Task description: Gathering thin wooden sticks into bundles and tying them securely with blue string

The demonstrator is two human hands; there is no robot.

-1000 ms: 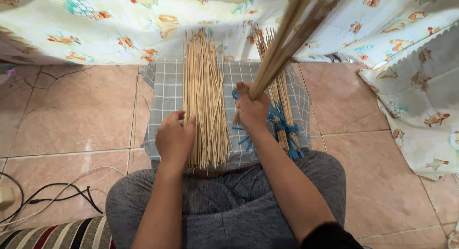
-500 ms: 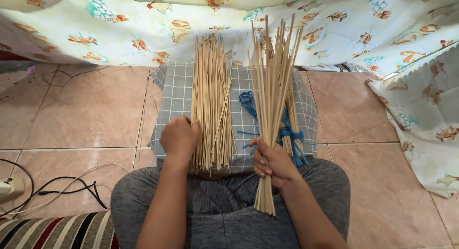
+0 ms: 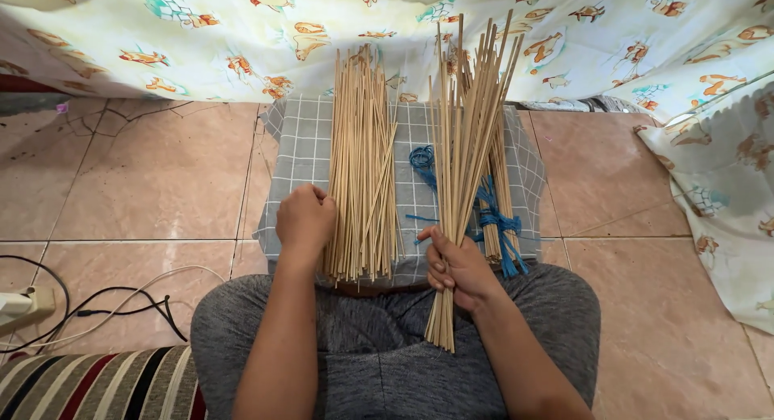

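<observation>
The right hand (image 3: 458, 267) is closed around a bunch (image 3: 463, 146) of sticks, fanned upward over the checked cloth (image 3: 300, 146), likely so the ends line up. The left hand (image 3: 305, 220), curled into a fist, presses the side of the loose pile (image 3: 361, 162), keeping it together. Blue string (image 3: 421, 160) lies between.

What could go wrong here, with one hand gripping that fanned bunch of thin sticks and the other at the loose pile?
The right hand grips its bunch of sticks low down, so the fanned tops could slip out and scatter. The loose pile under the left hand lies partly over the near edge of the checked cloth; a nudge might roll sticks off. The blue string by the tied bundle could snag stray ends.
</observation>
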